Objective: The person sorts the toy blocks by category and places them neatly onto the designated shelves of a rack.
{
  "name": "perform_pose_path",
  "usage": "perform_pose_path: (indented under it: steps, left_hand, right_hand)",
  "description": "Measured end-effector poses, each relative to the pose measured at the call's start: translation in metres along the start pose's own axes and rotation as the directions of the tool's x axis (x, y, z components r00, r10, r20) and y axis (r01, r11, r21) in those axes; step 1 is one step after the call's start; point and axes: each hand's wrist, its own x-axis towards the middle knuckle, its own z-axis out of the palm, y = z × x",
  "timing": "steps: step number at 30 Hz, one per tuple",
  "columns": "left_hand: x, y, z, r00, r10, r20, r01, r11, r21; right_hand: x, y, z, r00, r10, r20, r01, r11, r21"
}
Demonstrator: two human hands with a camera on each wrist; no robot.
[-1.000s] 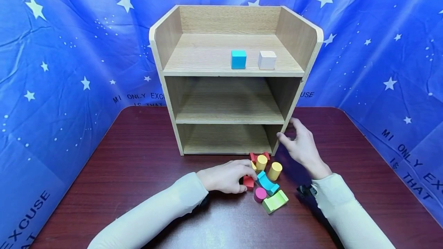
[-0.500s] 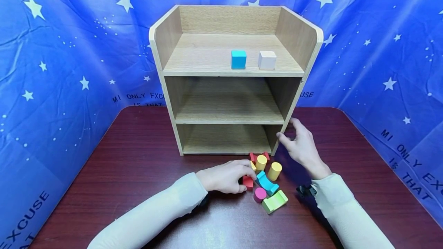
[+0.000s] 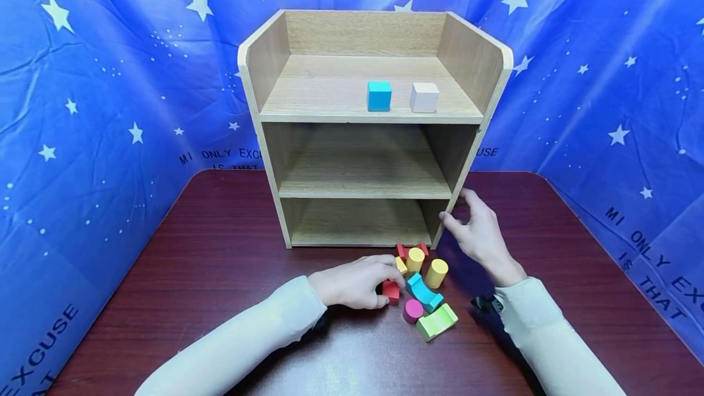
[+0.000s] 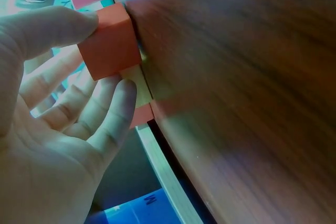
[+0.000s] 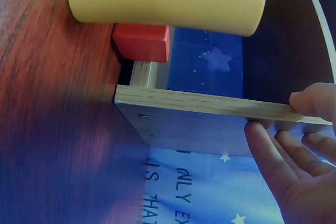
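Note:
In the head view my left hand (image 3: 360, 283) pinches a red cube (image 3: 391, 292) at the left side of a group of wooden blocks. The left wrist view shows the thumb on one face of this red cube (image 4: 110, 43), the fingers around its far side. My right hand (image 3: 484, 237) grips the right side panel of a wooden shelf (image 3: 365, 195). In the right wrist view the thumb lies on one side of the panel edge (image 5: 210, 106) and the fingers on the other. A blue cube (image 3: 379, 96) and a white cube (image 3: 424, 98) sit on the top board.
Beside the left fingers are two yellow cylinders (image 3: 437, 274), a blue curved block (image 3: 425, 293), a magenta cylinder (image 3: 413, 311) and a green curved block (image 3: 437, 322). A partly hidden yellow block (image 3: 401, 266) and a red block (image 3: 423, 249) lie near the shelf's foot.
My left hand and the red cube have shifted slightly left, and more of the yellow block behind the fingers shows. The right hand keeps its place on the shelf.

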Motion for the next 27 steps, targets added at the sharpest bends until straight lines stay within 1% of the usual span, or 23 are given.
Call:
perform_pose_path:
  steps: [8,17,27]
  left_hand:
    - [-0.007,0.001,-0.006,1.000,-0.016,0.000,0.016,1.000,0.007]
    - [-0.016,0.001,-0.016,0.999,-0.019,-0.027,0.020,0.999,0.037]
    - [-0.028,0.000,-0.030,0.998,-0.014,-0.062,0.017,0.998,0.053]
  right_hand:
    - [0.000,0.000,0.000,1.000,-0.010,-0.003,0.010,1.000,0.011]
    - [-0.001,-0.001,0.000,1.000,-0.009,0.001,0.009,1.000,0.020]
    - [-0.001,0.000,0.001,1.000,-0.010,-0.001,0.010,1.000,0.019]
